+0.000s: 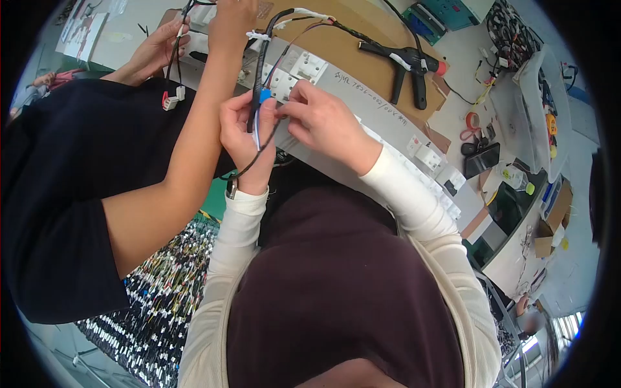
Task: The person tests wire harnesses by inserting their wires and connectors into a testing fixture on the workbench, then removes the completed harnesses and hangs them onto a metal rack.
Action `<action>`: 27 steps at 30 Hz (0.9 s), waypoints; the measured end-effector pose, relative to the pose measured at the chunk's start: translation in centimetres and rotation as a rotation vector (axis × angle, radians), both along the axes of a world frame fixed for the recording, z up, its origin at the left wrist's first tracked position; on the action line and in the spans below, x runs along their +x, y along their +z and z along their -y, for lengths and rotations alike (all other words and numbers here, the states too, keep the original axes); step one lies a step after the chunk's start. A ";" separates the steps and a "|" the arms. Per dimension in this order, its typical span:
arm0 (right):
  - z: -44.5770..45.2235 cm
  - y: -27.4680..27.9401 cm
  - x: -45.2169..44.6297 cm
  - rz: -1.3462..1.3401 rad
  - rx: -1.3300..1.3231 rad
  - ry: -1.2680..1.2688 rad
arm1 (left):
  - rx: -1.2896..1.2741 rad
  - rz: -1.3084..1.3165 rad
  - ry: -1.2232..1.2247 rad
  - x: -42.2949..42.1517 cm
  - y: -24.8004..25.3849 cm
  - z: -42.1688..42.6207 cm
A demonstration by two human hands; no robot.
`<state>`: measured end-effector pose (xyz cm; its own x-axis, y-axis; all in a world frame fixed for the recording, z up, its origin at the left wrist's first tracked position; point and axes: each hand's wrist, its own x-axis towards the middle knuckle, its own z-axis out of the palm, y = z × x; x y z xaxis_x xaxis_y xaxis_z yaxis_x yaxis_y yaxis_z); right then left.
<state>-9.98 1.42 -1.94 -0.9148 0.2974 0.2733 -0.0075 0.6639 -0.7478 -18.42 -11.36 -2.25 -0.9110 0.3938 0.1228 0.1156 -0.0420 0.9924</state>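
My left hand (244, 132) is closed around a black-sleeved wire harness (258, 71). A small blue connector (264, 95) shows at its fingertips, with thin white and blue wires beside it. My right hand (326, 126) is closed in a pinch just right of the connector, at a thin black wire (266, 146) that curves down past my left wrist. What exactly lies between the right fingertips is partly hidden. Both hands are over the near edge of a grey board with white fixtures (308, 66), where the harness runs up and to the right.
At left, a co-worker's arm (194, 142) reaches close beside my left hand; their hands hold black cables with white connectors (173, 100). A black trigger clamp (407, 68) lies beyond the board. Right are red-handled scissors (472, 123), a phone (482, 160) and a plastic bin (527, 116).
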 end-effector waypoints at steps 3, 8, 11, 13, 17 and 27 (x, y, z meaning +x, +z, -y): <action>-1.0 1.7 0.6 0.103 -0.196 0.099 | -0.064 0.067 -0.056 0.6 0.6 -0.4; -0.5 3.0 2.5 0.169 -0.645 0.274 | -0.112 0.010 0.004 0.8 1.2 -1.7; -0.3 3.2 3.2 0.201 -0.746 0.302 | -0.084 0.049 0.036 0.9 1.6 -2.0; -0.2 2.7 3.3 0.143 -0.429 0.266 | -0.069 0.071 0.042 0.9 2.1 -2.0; 0.1 1.2 2.2 -0.082 0.148 -0.016 | -0.021 0.090 0.076 1.0 2.6 -2.0; 2.7 -0.9 -0.3 -0.157 0.218 -0.297 | -0.037 0.056 0.086 1.2 1.7 -1.9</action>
<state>-10.25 -1.32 -2.87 -0.7401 0.4623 0.4885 0.1057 0.7972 -0.5944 -17.22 -9.47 -0.56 -0.9465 0.3176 0.0580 0.0619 0.0022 0.9981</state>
